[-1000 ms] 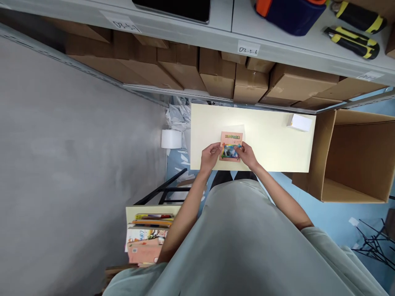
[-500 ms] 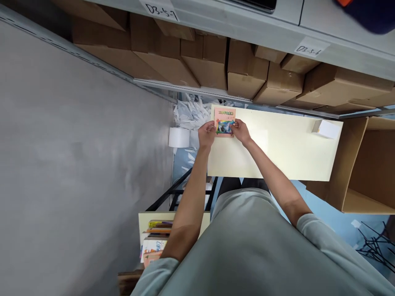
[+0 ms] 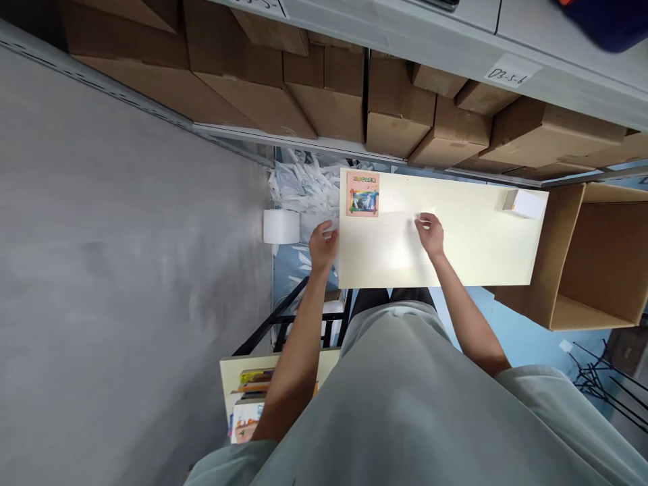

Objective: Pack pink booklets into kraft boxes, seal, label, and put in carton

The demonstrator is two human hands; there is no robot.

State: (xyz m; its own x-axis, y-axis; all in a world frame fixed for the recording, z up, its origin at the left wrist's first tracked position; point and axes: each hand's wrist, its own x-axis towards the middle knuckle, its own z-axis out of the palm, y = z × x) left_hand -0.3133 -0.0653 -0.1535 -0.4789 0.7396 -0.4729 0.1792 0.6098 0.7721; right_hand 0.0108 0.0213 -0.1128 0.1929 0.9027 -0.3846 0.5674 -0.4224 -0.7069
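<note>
A pink book (image 3: 362, 194) with a colourful picture on its cover lies flat at the far left corner of the cream tabletop (image 3: 480, 250). Just off the table's left edge is my left hand (image 3: 324, 246), fingers curved and apart, holding nothing that shows. My right hand (image 3: 430, 234) hovers over the middle of the tabletop, to the right of the book, with loosely bent fingers and nothing visible in them. Neither hand touches the book.
A small white box (image 3: 525, 204) sits at the table's right end, beside a large open carton (image 3: 561, 270). Left of the table are a white roll (image 3: 281, 227) and crumpled plastic (image 3: 304, 182). Cardboard boxes (image 3: 399, 128) fill the shelf ahead. Books (image 3: 248, 412) lie lower left.
Both hands have let go of the pink book, which now lies on the table. My left hand moved left and nearer to me; my right hand moved right.
</note>
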